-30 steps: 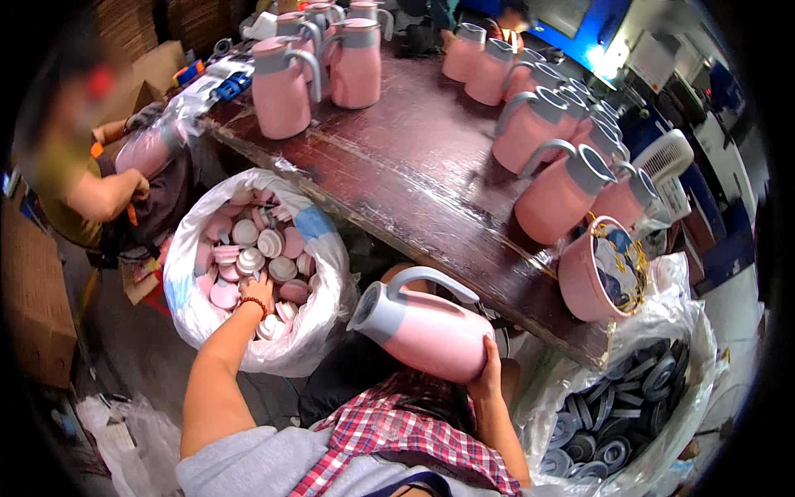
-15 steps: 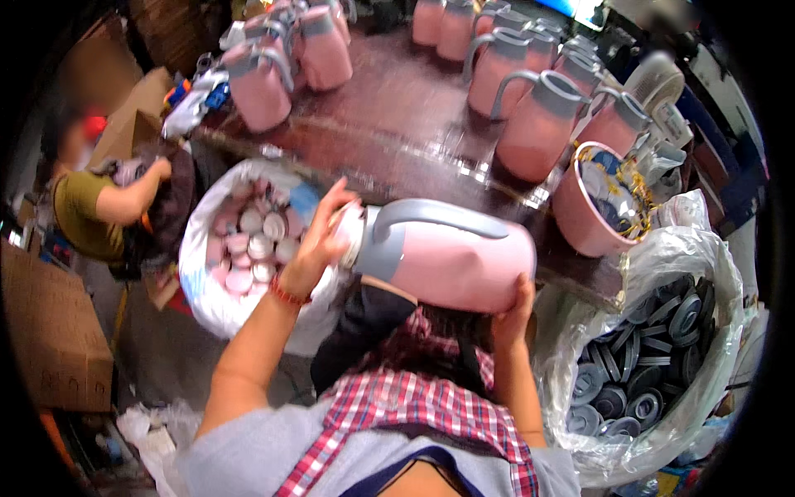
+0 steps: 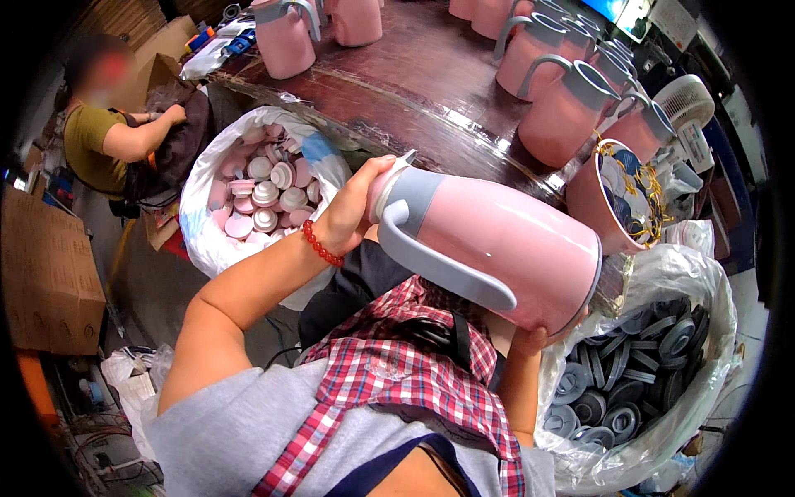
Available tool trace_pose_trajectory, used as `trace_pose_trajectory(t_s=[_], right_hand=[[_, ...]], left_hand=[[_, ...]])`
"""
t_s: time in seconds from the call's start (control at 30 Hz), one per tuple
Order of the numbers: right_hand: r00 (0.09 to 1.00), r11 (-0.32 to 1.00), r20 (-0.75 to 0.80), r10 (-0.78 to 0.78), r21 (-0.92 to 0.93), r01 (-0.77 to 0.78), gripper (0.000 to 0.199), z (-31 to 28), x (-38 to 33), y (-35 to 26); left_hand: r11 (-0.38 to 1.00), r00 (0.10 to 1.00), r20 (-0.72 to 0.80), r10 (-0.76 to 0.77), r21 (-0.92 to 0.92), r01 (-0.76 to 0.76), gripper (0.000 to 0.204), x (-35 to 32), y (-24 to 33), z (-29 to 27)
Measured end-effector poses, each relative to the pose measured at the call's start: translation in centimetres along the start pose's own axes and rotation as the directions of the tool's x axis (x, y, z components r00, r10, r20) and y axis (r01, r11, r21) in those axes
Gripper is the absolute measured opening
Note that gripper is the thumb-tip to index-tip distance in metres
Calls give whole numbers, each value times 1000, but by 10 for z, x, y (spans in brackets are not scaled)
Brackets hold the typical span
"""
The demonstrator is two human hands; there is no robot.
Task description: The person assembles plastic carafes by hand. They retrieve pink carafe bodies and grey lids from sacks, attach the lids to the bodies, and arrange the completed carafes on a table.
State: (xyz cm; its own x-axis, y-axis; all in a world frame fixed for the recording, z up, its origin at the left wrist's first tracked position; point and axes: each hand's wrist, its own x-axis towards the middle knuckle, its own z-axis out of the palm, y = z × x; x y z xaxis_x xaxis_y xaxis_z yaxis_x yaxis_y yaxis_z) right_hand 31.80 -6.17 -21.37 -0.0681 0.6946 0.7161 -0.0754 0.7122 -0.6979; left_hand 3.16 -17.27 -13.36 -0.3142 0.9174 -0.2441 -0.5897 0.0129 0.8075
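Dark-red counter: bare stretch mid-surface, near edge just beyond pink jug. Jug sideways between left fingers, grasping lid at its mouth, and right fingers, gripping its base.

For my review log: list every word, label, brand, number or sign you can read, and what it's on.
None can be read.
Cardboard box, left: faint marks, too blurred.
Corded tags in the pink tub: too small.
Pale sheet, upper right: too blurred.
Held pink pitcher: no text on its visible side.
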Motion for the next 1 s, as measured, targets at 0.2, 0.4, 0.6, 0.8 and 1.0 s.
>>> trace_pose_trajectory(t_s=[0.2,0.4,0.6,0.8,1.0], right_hand=[[826,844,291,-483,-98,528,84,-9,33,-20],[990,998,135,-40,55,32,74,-15,23,-7],[736,528,99,670,634,-565,51,-10,8,4],[547,302,208,811,652,-696,45,3,16,-1],[74,-146,603,794,308,-940,50,-6,24,6]], left_hand=[[993,997,-19,-80,-86,78,43,3,4,-2],[984,984,13,180,-18,-180,38,-5,5,17],[764,865,212,456,405,-502,52,-3,4,33],[325,698,489,524,642,-694,59,-8,16,46],[14,408,842,354,431,-902,59,2,39,42]])
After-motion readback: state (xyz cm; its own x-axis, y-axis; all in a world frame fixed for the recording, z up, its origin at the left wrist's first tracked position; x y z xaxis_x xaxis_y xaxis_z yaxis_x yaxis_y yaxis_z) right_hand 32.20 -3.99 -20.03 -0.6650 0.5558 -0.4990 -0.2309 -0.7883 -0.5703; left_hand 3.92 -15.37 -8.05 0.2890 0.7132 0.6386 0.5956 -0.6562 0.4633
